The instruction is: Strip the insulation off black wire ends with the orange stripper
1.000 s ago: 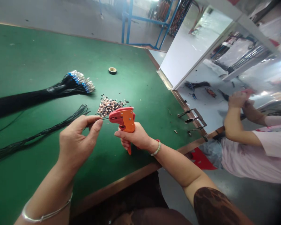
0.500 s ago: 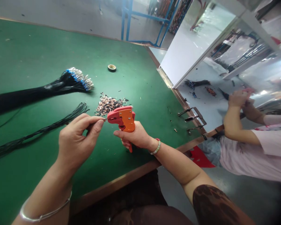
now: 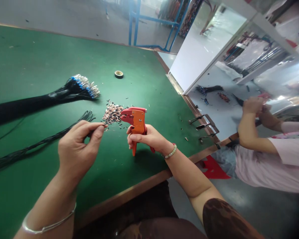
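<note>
The left hand (image 3: 76, 149) pinches a thin black wire (image 3: 103, 124) between thumb and fingertips, while the right hand (image 3: 149, 139) is clamped around the handle of an orange-and-red wire stripper (image 3: 137, 121), held upright above the table. The wire's end sits near the stripper's nose, apart from it, over a small heap of copper-and-black scraps (image 3: 112, 114) lying on the table just beside the tool. A silver bangle (image 3: 48, 225) circles the left wrist and a bead bracelet (image 3: 170, 152) the right, and a dark patterned sleeve (image 3: 221, 219) covers the right upper arm. The green table (image 3: 27, 56) has a wooden edge (image 3: 129, 196). Left of the hands lies a loose bunch of black wires (image 3: 40, 142), and beyond it a thick black bundle (image 3: 27, 104) ends in blue-collared metal terminals (image 3: 83, 84). A tape roll (image 3: 119, 74) sits farther on, and metal brackets (image 3: 204, 122) are fixed at the table's right edge. Past that edge, a co-worker (image 3: 264, 166) in a pale pink shirt works with both hands, near a white panel (image 3: 201, 53) and a blue rack (image 3: 149, 23).
</note>
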The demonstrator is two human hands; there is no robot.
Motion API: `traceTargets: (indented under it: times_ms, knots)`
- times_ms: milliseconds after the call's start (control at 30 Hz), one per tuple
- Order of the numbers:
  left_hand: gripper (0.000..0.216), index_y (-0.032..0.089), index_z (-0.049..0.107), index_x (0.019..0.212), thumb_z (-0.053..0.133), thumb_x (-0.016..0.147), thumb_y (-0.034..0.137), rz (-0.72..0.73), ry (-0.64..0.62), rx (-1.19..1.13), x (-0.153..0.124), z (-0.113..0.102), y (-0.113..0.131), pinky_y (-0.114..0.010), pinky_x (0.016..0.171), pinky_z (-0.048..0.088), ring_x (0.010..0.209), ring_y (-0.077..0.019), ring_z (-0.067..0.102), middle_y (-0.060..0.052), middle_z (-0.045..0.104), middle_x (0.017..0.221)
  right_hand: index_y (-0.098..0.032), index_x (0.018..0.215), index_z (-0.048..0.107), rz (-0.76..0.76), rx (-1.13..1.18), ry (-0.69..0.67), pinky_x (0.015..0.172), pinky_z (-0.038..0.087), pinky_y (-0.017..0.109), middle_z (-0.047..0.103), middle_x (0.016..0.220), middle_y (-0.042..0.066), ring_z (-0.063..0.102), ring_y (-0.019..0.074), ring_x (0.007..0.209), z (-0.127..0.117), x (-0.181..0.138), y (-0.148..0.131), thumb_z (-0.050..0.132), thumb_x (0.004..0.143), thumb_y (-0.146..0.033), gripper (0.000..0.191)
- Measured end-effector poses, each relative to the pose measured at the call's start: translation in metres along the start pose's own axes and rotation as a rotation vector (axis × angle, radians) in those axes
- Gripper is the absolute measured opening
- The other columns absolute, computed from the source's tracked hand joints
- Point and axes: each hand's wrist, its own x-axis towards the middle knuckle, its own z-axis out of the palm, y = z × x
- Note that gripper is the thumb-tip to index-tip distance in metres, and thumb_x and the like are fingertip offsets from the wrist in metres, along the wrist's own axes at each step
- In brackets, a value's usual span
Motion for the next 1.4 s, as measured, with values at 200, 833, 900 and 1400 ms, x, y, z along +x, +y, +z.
traceTargets:
  times_ms: [200, 833, 900, 1400]
  knots:
    - [0.015, 0.020, 0.077, 0.091, 0.068, 0.093, 0.032, -0.031, 0.006, -0.008, 0.000, 0.000, 0.000, -0.025, 0.062, 0.043, 0.066, -0.0099, 0.057, 0.002, 0.068, 0.079, -0.016, 0.103, 0.062, -0.009, -0.045, -0.030, 0.068, 0.062, 0.032, 0.070, 0.082, 0.001, 0.070, 0.0161, 0.074, 0.001, -0.002, -0.002, 0.087, 0.081, -0.042, 0.042]
    - [0.013, 0.020, 0.077, 0.097, 0.067, 0.096, 0.028, -0.023, 0.081, 0.072, -0.001, -0.002, 0.004, -0.024, 0.066, 0.044, 0.067, -0.0082, 0.055, 0.002, 0.066, 0.080, -0.020, 0.112, 0.075, -0.313, -0.603, 0.257, 0.090, 0.057, 0.040, 0.075, 0.105, 0.008, 0.069, 0.0219, 0.093, -0.007, -0.009, 0.002, 0.073, 0.096, -0.045, 0.030]
    - [0.013, 0.020, 0.077, 0.095, 0.066, 0.096, 0.027, -0.024, 0.079, 0.074, -0.001, -0.002, 0.003, -0.024, 0.067, 0.044, 0.067, -0.0081, 0.055, 0.002, 0.066, 0.079, -0.018, 0.111, 0.073, -0.300, -0.504, 0.297, 0.086, 0.057, 0.038, 0.074, 0.104, 0.007, 0.068, 0.0205, 0.091, -0.011, -0.005, 0.006, 0.071, 0.097, -0.046, 0.031]
    - [0.012, 0.019, 0.077, 0.095, 0.068, 0.096, 0.027, -0.057, 0.072, -0.012, -0.005, -0.001, 0.011, -0.023, 0.053, 0.033, 0.058, -0.0042, 0.046, 0.004, 0.060, 0.076, -0.016, 0.106, 0.065, -0.097, -0.062, -0.089, 0.070, 0.062, 0.032, 0.069, 0.089, 0.003, 0.069, 0.0155, 0.078, 0.002, -0.002, 0.003, 0.076, 0.093, -0.049, 0.037]
